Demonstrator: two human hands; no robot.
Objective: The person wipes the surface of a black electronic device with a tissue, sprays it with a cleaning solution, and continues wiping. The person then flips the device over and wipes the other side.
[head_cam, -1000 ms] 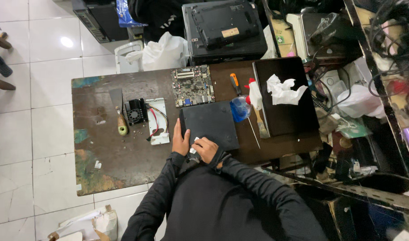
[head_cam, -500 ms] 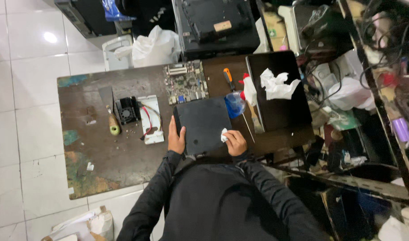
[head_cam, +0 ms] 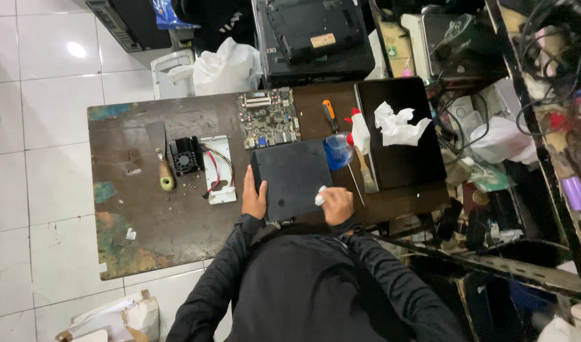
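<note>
A flat black casing lies on the worn brown table in front of me. My left hand rests on its left edge and steadies it. My right hand is closed around a small white wipe pressed on the casing's lower right corner. A blue spray bottle with a white and red nozzle lies just past the casing's upper right corner.
A green circuit board, an orange-handled screwdriver, a small black fan, a white bracket with wires and a scraper lie on the table. A black panel with crumpled white tissue sits right. Cluttered shelves stand far right.
My right hand with the wipe has slid from the casing's lower left toward its lower right. The left hand stays on the left edge. The view has shifted.
</note>
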